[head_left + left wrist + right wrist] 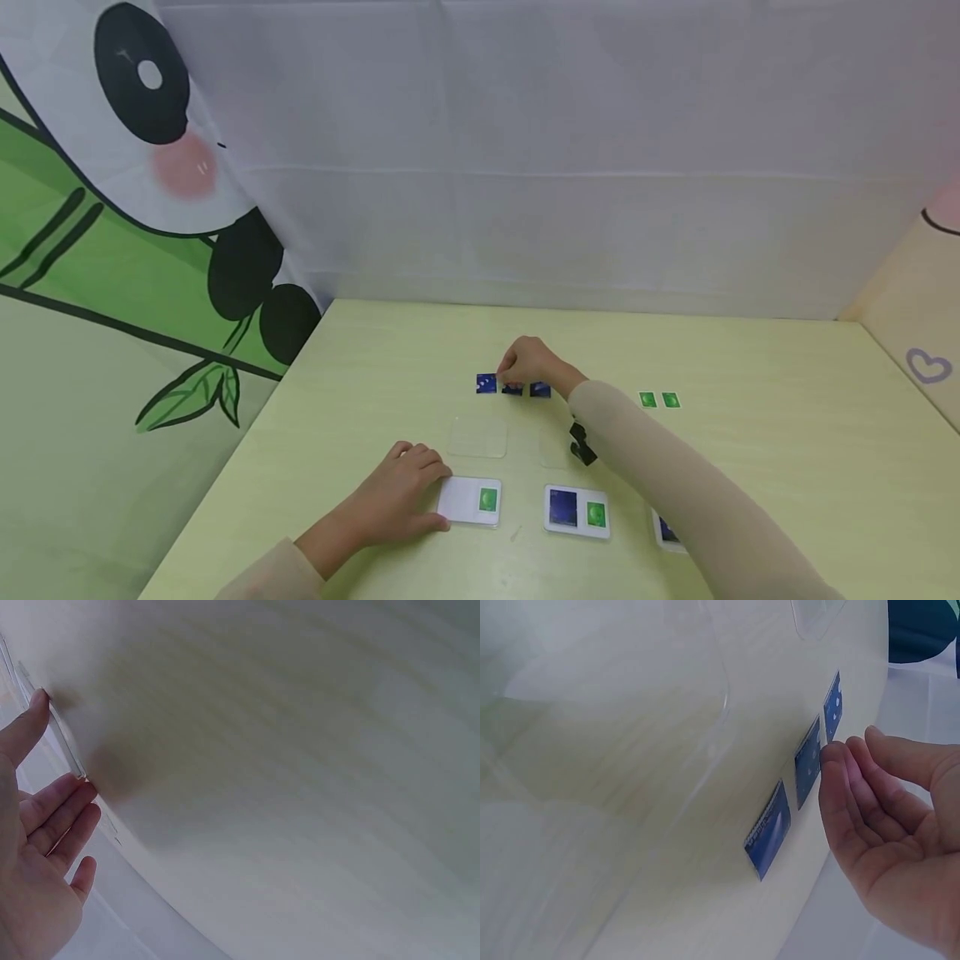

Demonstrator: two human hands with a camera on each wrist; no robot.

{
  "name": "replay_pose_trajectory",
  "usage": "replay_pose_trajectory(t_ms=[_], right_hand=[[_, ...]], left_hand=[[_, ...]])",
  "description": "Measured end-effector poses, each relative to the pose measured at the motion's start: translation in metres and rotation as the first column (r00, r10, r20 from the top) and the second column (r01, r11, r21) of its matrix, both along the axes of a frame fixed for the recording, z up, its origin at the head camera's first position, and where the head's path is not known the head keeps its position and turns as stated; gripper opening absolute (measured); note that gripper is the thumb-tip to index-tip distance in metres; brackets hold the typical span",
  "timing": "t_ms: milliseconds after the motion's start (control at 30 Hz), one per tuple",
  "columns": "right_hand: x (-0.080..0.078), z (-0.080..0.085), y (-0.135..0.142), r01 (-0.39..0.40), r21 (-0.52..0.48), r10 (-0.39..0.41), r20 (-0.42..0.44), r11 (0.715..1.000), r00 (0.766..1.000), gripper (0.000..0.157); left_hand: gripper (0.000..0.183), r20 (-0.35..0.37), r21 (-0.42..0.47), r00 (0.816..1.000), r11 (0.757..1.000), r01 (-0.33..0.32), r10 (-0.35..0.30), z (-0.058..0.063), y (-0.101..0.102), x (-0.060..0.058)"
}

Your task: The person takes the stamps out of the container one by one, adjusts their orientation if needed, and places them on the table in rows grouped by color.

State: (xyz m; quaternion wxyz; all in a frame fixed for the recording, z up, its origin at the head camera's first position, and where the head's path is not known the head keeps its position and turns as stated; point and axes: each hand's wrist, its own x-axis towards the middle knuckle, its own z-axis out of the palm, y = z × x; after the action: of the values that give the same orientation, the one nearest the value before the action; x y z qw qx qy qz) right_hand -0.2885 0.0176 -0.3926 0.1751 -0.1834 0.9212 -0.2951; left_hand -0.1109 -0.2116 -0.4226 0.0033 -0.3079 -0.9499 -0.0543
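My left hand [401,492] holds the left side of a clear-edged white rectangular case [461,502], thumb at the lower corner and fingers at the upper one. A small green picture square [488,499] lies on its right part. In the left wrist view, the thumb and fingers [64,817] touch the case's thin edge. My right hand [528,362] is at the middle blue picture square [808,761] of a row of three; its fingertips touch or nearly touch it, the thumb apart. The left blue square [486,383] and right blue square [540,390] lie flat beside it.
A second white case [577,512] bears a dark blue and a green square. A third case [666,533] is partly under the right sleeve. Clear plastic pieces [477,437] lie behind the cases. Two green squares [659,400] lie at the right; a white curtain [562,167] hangs behind.
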Motion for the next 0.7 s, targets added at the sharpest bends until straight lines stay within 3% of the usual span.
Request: replay_pose_trajectory(t_ms=[700], right_hand=[[0.007,-0.003,0.012,-0.06,0.011,0.06,-0.02,0.998,0.998,0.012]], left_hand=[[0.054,-0.016,0.002,1.0,1.0,0.008,-0.008,-0.002,-0.001,0.0]])
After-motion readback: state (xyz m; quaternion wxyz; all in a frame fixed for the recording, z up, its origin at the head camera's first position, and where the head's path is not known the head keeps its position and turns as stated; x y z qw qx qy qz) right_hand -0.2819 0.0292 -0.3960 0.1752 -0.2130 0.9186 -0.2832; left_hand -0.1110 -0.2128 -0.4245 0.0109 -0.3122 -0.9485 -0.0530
